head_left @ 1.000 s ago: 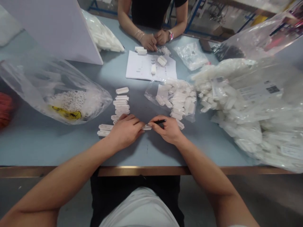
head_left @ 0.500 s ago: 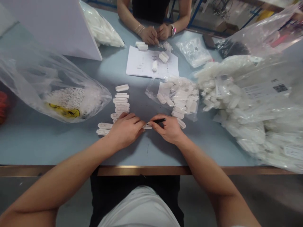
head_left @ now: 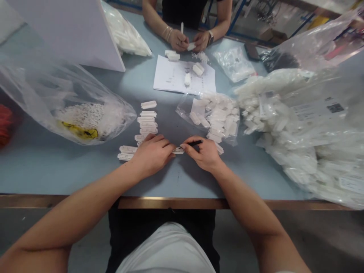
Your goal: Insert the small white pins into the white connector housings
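My left hand (head_left: 156, 154) lies palm-down on the table, its fingertips closed on one end of a small white plastic strip (head_left: 178, 151). Dark marks or slots run along that strip's top. In my right hand (head_left: 207, 153) is a slim black pen-like tool (head_left: 195, 143), pinched between thumb and fingers, with its thin tip at the strip; whether it is a pen or tweezers I cannot tell. Several similar white plastic pieces (head_left: 148, 125) form a column beyond my left hand. Two more strips (head_left: 127, 156) lie left of it, by the wrist.
A clear bag of white pieces (head_left: 218, 113) lies beyond my right hand. Big filled bags (head_left: 301, 125) crowd the right; another bag of small parts (head_left: 85, 121) sits left. Across the table (head_left: 182, 182), a co-worker's hands (head_left: 179, 41) hold white items behind a paper sheet (head_left: 167, 77).
My hands stay almost in place, the black tool still at the strip. Opposite, the co-worker's hands have parted slightly, and a white stick and a white piece now show in them.
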### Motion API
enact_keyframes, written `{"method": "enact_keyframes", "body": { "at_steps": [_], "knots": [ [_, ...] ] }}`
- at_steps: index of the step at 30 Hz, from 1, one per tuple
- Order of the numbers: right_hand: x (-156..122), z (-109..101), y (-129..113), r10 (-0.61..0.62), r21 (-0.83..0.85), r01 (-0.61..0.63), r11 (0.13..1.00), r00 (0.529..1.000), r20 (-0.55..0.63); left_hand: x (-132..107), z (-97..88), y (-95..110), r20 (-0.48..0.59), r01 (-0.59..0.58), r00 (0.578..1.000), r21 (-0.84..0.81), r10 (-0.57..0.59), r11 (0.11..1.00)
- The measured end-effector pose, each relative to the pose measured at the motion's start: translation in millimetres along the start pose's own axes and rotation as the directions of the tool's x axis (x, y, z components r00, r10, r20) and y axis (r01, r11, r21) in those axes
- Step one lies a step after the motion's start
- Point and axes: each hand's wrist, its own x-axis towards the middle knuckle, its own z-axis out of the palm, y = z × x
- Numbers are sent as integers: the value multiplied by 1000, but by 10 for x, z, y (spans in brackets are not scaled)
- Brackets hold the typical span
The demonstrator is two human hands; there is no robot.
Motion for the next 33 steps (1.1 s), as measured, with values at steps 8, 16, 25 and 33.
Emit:
{"method": "enact_keyframes", "body": {
  "at_steps": [8, 16, 25, 33],
  "knots": [
    [-6, 6, 9, -23, -22, 24, 999, 999, 33, -4, 6, -3, -5, -2, 1000, -2, 2, 1000],
    [4, 14, -4, -138, -107, 145, 984, 988, 75, 0, 10, -4, 12, -7, 1000, 22, 6, 1000],
    [-3, 9, -21, -161, -86, 165, 983, 985, 54, 4, -2, -2, 17, -12, 1000, 58, 11, 998],
    [0, -2, -18, -67, -16, 68, 998, 997, 45, 8, -37, -18, 25, 2, 1000, 47, -3, 999]
  ]
}}
